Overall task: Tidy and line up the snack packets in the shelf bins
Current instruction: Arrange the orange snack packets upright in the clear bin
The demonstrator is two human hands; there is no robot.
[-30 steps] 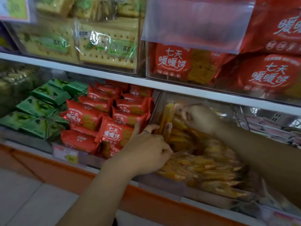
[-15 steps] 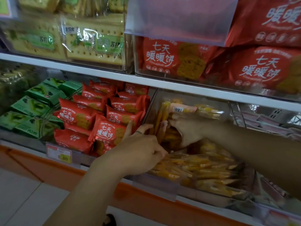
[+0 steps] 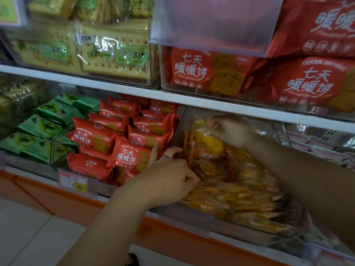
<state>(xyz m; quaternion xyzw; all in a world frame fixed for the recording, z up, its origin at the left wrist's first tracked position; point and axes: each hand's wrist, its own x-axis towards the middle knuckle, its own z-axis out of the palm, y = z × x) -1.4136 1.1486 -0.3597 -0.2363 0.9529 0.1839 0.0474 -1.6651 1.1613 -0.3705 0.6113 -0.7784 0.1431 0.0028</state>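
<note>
Hands at work in a clear shelf bin [image 3: 181,123] of yellow packets [image 3: 249,196], which my head camera shows at about four o'clock of the view. My left hand [image 3: 169,177] sits at the bin's near left corner, at seven o'clock of the bin. Its index finger lies straight along the bin's left wall, while the other fingers curl down and appear to pinch the edges of the yellow packets standing there. My right hand [image 3: 230,129] reaches toward the back, at eleven o'clock of the bin, with thumb and fingertips pinching the top seam of an upright packet [image 3: 209,143]. Most other packets lie flat and overlapping toward four o'clock. Red packets [image 3: 123,139] fill the neighbouring bin at nine o'clock, set in rows.

I judge the step to be standing this packet into the left-hand row. To do it well, I would brace the row with my left hand so it cannot topple and lower the packet by its seam, face forward. I would press only lightly, since the wrappers look slick and the contents may be brittle.
</note>
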